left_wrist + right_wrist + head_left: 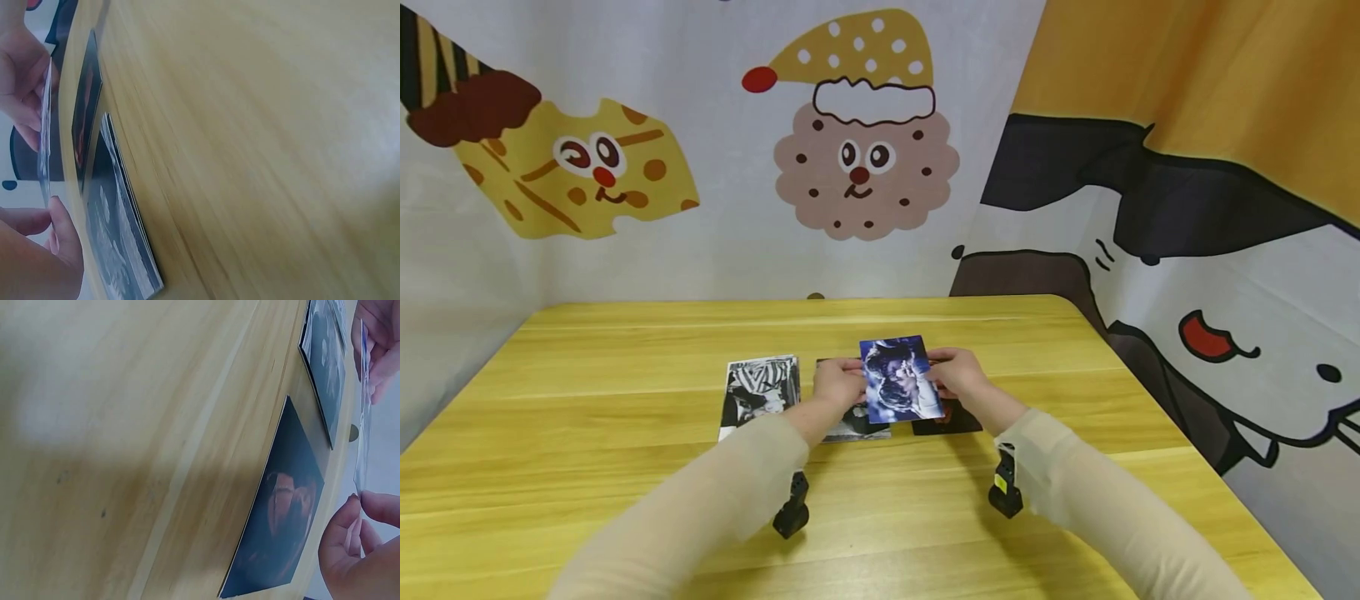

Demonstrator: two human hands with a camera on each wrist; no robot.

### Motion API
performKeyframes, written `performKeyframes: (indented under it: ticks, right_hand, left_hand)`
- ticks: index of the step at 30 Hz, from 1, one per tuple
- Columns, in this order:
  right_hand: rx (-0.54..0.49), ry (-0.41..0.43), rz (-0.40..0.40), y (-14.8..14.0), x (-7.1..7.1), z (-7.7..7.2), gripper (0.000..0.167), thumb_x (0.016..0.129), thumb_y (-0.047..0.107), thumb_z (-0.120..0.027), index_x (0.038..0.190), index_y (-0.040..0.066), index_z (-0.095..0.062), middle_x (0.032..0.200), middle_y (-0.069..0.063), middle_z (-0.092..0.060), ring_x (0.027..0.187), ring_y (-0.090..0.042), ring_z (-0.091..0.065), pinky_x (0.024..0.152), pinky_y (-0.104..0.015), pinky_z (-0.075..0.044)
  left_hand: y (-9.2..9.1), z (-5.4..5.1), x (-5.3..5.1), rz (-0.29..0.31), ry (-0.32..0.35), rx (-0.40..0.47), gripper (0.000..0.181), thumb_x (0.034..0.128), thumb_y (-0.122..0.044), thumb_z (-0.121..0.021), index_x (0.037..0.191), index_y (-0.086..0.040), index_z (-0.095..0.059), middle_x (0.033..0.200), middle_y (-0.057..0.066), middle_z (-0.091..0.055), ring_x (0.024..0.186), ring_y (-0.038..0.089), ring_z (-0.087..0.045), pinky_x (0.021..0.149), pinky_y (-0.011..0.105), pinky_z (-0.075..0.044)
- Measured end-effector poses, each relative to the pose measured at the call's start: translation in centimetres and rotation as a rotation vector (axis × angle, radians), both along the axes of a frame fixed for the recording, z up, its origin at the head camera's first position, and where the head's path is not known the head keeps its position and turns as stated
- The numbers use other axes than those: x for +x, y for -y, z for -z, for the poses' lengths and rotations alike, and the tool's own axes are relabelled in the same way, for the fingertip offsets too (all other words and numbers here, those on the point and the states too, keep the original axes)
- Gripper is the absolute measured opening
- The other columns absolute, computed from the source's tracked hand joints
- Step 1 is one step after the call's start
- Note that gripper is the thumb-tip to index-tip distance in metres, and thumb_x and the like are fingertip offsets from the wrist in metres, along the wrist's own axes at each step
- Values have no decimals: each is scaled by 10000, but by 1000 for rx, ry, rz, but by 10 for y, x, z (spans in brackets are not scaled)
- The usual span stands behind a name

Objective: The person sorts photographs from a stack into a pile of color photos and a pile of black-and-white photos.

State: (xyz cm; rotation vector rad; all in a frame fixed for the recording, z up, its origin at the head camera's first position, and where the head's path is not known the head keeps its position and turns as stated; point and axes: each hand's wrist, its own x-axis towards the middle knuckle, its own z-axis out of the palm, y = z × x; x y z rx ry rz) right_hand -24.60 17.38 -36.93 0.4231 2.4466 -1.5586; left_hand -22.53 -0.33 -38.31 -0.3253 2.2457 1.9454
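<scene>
Blue-toned photo [898,383] is pinched by both hands [837,383] [958,374].

**Where Our View Gives Out**

In the head view we lose parts of the middle stack [859,431], at seven o'clock from the blue photo [898,381], behind that photo and the left hand [837,385]; the right hand [961,374] and photo hide much of the dark picture [951,422] at four o'clock. The bottom edge crops the left sleeve [700,492] past seven, the right sleeve [1105,492] past four. Both wrist views give us the photo nearly edge-on, its image unreadable, and crop their own hand.
</scene>
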Motion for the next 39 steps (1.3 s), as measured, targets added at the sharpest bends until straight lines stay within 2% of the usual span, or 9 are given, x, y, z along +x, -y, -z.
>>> performKeyframes:
  ticks: [9, 16, 20, 25, 31, 34, 39]
  right_hand:
    - [33, 1, -8, -8, -1, -4, 432, 852, -22, -585, 1280, 24, -552, 938, -92, -604, 657, -125, -499, 576, -228, -502]
    - [67, 14, -15, -17, -2, -4, 443, 857, -21, -589, 1295, 28, -537, 832, -52, -553, 644, -130, -492, 563, -229, -509]
    - [72, 18, -30, -22, -1, -1, 433, 863, -22, -588, 1291, 12, -532, 805, -44, -547, 628, -131, -488, 562, -240, -515]
    - [90, 24, -41, -28, -2, 0, 437, 867, -16, -586, 1298, 17, -528, 831, -56, -547, 654, -144, -495, 611, -273, -535]
    - [130, 16, -52, -37, -3, -1, 443, 855, -20, -591, 1293, 7, -530, 910, -91, -568, 652, -141, -506, 613, -276, -544]
    - [138, 16, -54, -42, -4, -1, 450, 850, -30, -590, 1295, -4, -525, 872, -78, -561, 643, -143, -500, 599, -272, -531]
    - [145, 25, -53, -48, -5, 2, 457, 846, -44, -587, 1297, -15, -520, 838, -65, -574, 633, -140, -504, 595, -273, -522]
  left_hand:
    - [-7, 2, -1, 12, -6, -4, 417, 820, 104, -516, 1233, 59, -549, 1123, 194, -590, 796, 181, -603, 661, 244, -584]
    - [-15, 1, -3, 11, -14, 22, 398, 820, 103, -515, 1214, 72, -565, 1090, 202, -609, 722, 141, -588, 593, 215, -570]
    - [-19, 0, -3, 23, -10, 19, 408, 828, 100, -516, 1232, 65, -558, 1103, 197, -606, 748, 145, -588, 603, 210, -569]
    - [-22, 2, -5, 59, -19, 21, 454, 796, 143, -504, 1245, 80, -542, 1092, 191, -601, 791, 165, -596, 665, 247, -588]
    - [-28, 6, -6, 154, -15, 53, 523, 771, 166, -526, 1290, 115, -476, 1152, 222, -553, 800, 178, -580, 749, 297, -590]
    - [-32, 5, -5, 189, 9, 66, 526, 805, 100, -552, 1318, 113, -438, 1228, 238, -523, 777, 171, -576, 776, 305, -582]
    - [-37, 3, -5, 201, 62, 89, 524, 848, -28, -555, 1336, 95, -409, 1297, 246, -500, 797, 181, -564, 815, 309, -571]
